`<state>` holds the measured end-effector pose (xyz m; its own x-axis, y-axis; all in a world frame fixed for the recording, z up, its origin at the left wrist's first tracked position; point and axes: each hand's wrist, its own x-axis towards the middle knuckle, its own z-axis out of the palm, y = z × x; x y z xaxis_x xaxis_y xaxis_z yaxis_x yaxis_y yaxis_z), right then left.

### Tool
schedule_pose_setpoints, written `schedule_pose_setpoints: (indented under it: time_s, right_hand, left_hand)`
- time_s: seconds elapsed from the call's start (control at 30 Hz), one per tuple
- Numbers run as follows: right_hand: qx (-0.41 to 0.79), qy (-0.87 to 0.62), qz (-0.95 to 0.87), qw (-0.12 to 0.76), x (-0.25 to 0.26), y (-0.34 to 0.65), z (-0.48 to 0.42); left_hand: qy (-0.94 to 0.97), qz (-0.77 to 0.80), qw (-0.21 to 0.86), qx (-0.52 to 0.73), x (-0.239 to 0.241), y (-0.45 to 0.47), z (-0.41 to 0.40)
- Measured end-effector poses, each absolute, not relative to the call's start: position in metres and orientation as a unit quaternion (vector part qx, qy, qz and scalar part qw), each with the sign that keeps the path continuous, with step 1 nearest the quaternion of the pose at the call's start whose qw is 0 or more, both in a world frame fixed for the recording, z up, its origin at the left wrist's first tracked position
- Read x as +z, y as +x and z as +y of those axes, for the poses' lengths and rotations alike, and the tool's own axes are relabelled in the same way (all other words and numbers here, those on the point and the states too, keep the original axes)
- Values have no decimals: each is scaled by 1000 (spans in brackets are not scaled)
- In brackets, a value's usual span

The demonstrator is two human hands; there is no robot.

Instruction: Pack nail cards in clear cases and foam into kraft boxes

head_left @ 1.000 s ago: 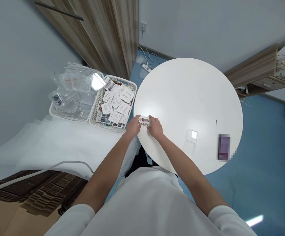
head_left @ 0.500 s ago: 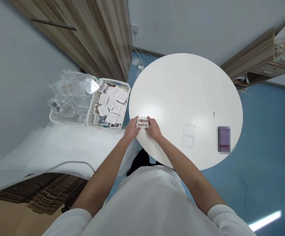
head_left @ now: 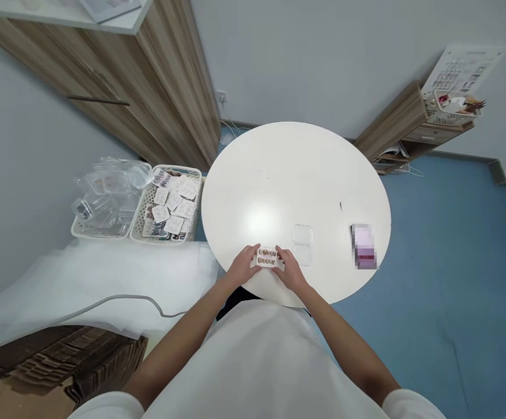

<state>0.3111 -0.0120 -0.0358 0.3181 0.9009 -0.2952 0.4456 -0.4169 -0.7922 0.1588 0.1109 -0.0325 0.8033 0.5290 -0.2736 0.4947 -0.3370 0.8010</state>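
Note:
A small white card with two rows of round brownish pieces [head_left: 268,256] rests at the near edge of the round white table [head_left: 296,174]. My left hand [head_left: 243,269] pinches its left end and my right hand [head_left: 291,272] pinches its right end, fingers curled on it. Just right of my right hand lies an open clear plastic case [head_left: 302,244], flat on the table.
A blurred purple and white object [head_left: 364,246] lies at the table's right side. Left of the table, two white baskets stand on a white surface: one with printed cards [head_left: 169,205], one with clear plastic cases [head_left: 104,198]. A wooden cabinet [head_left: 148,93] stands behind.
The view has tilted so the table and my hands appear lower and more central. Both hands still hold the card, now closer to the clear case.

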Motion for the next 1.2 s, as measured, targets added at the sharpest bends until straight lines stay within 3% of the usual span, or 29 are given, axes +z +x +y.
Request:
schedule_pose_setpoints:
  time_s: [0.27, 0.6, 0.93, 1.2]
  right_hand:
    - [313, -792, -443, 280, -42, 373, -86]
    - [295, -779, -497, 244, -62, 425, -73]
    - [270, -761, -554, 201, -74, 433, -72]
    - [240, -765, -564, 196, -79, 431, -75]
  left_hand:
    - [865, 271, 422, 10, -32, 225, 56]
    - [902, 309, 298, -51, -42, 272, 55]
    - [899, 330, 261, -120, -46, 278, 48]
    - [898, 329, 276, -96, -54, 274, 44]
